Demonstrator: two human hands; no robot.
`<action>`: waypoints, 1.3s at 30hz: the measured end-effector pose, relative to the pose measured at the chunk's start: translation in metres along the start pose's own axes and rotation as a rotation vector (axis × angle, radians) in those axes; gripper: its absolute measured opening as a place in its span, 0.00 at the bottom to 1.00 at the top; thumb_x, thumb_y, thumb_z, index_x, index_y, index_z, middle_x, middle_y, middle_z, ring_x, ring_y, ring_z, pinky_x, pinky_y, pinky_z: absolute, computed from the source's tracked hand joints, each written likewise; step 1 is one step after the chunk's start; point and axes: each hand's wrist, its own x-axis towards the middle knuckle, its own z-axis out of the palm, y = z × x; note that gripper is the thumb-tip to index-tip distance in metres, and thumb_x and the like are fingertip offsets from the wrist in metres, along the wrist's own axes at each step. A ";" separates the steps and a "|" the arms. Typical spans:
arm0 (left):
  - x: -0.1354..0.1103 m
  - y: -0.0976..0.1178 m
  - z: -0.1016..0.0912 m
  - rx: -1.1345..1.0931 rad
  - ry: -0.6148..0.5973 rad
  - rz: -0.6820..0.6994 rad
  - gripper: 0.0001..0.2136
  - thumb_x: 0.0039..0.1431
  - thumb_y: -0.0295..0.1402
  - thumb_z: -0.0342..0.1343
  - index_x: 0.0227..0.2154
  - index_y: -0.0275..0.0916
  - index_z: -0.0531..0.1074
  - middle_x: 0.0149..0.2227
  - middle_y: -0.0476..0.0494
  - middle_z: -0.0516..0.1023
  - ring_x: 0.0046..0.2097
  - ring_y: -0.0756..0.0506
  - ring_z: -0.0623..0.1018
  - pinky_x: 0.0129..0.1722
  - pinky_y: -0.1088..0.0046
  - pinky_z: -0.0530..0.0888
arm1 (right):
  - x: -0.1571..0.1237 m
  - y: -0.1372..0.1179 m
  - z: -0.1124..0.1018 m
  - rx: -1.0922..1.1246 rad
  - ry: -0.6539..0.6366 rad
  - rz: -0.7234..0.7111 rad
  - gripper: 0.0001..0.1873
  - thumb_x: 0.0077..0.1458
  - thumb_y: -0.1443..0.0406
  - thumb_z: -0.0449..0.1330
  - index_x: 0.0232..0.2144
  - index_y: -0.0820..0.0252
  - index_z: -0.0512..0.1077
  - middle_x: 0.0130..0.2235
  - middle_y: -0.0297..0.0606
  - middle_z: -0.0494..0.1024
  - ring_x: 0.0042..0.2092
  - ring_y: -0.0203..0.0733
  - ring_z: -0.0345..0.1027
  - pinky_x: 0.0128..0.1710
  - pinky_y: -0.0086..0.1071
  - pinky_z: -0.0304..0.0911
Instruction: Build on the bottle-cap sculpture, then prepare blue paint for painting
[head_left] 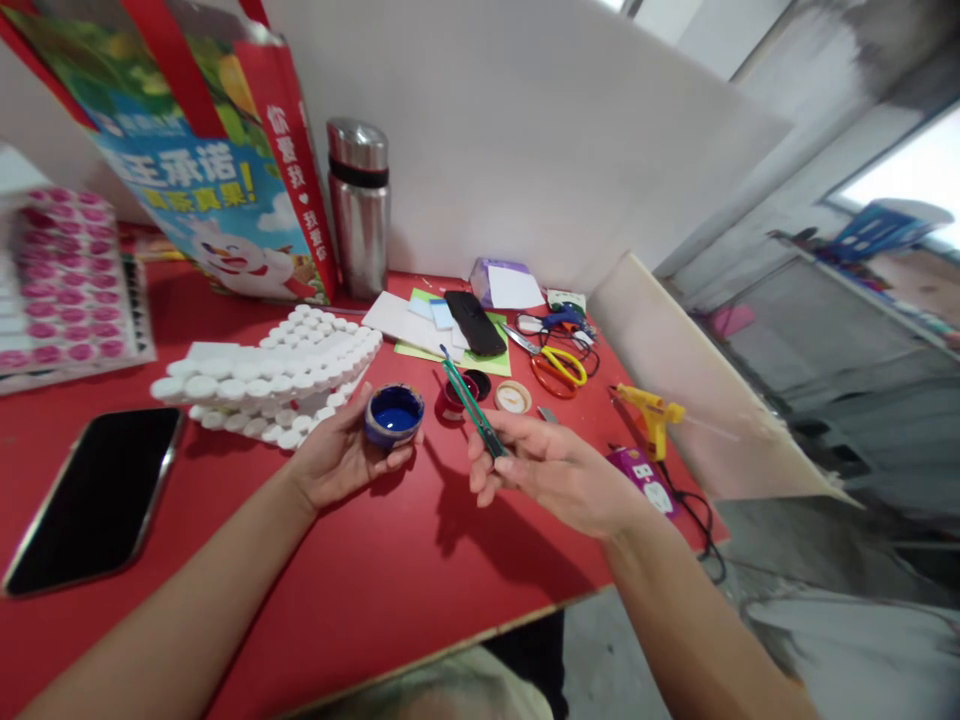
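Note:
My left hand (pixel 341 460) is closed round a small pot of blue paint (pixel 394 414), held just above the red table (pixel 360 590). My right hand (pixel 551 470) pinches a thin green paintbrush (pixel 471 402), its tip pointing up and left over a small red paint pot (pixel 456 395). Just behind my left hand lies a white model built of round white caps (pixel 277 375).
A black phone (pixel 97 495) lies at the left. A pink-dotted sheet (pixel 64 275), a printed red bag (pixel 217 170) and a steel flask (pixel 360 205) stand behind. Scissors (pixel 559 368), a yellow glue gun (pixel 652 415), papers and a black case (pixel 475 322) lie to the right.

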 end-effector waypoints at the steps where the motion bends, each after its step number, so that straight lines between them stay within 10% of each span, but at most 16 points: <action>1: 0.000 0.000 -0.001 0.005 -0.008 0.001 0.25 0.75 0.40 0.39 0.41 0.31 0.80 0.34 0.30 0.82 0.35 0.39 0.84 0.29 0.66 0.81 | -0.001 0.001 0.000 0.004 -0.006 0.005 0.10 0.66 0.67 0.62 0.49 0.64 0.73 0.39 0.39 0.79 0.40 0.35 0.77 0.45 0.31 0.73; 21: 0.000 0.001 -0.001 0.012 0.025 0.008 0.26 0.76 0.40 0.38 0.38 0.31 0.81 0.34 0.28 0.82 0.34 0.39 0.83 0.28 0.66 0.81 | 0.004 0.036 0.018 0.191 0.091 -0.054 0.07 0.66 0.63 0.63 0.41 0.62 0.73 0.31 0.36 0.82 0.29 0.35 0.79 0.32 0.27 0.74; 33: 0.003 -0.001 -0.007 0.002 -0.060 0.012 0.24 0.75 0.39 0.40 0.41 0.32 0.81 0.34 0.32 0.82 0.31 0.41 0.81 0.30 0.66 0.80 | 0.003 0.050 0.043 0.120 0.410 -0.024 0.23 0.59 0.54 0.69 0.27 0.57 0.61 0.18 0.20 0.62 0.16 0.22 0.46 0.14 0.17 0.45; 39: 0.003 -0.001 -0.006 0.044 -0.035 0.002 0.23 0.75 0.39 0.41 0.40 0.31 0.81 0.34 0.31 0.82 0.29 0.42 0.80 0.27 0.68 0.77 | -0.007 0.037 0.043 -0.206 0.564 -0.073 0.26 0.63 0.49 0.63 0.23 0.56 0.59 0.16 0.21 0.58 0.17 0.26 0.48 0.17 0.22 0.47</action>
